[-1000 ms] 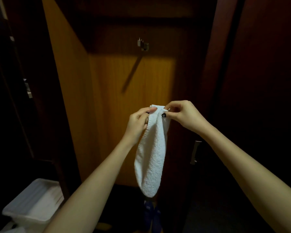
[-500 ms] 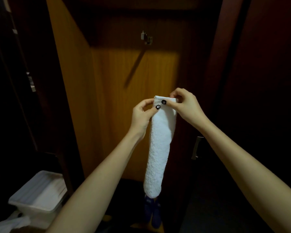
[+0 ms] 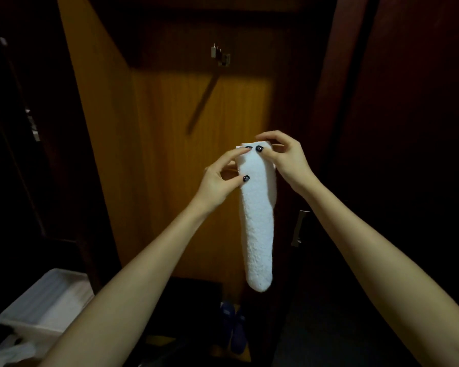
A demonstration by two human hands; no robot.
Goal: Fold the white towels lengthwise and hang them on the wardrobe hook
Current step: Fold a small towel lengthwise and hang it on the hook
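Left hand (image 3: 217,181), right hand (image 3: 289,160) pinching white towel (image 3: 257,229) top, rest hanging below

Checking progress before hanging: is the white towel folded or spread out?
Folded: the towel hangs as a narrow strip, its top pinched by the left hand and right hand.

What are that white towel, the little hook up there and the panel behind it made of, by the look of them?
The towel looks like cotton terry: nubbly, matte, hanging limp. The hook seems metal, grey with a dull shine, though small and dim. The panel looks like wood or veneer, smooth: orange-brown with fine vertical grain.
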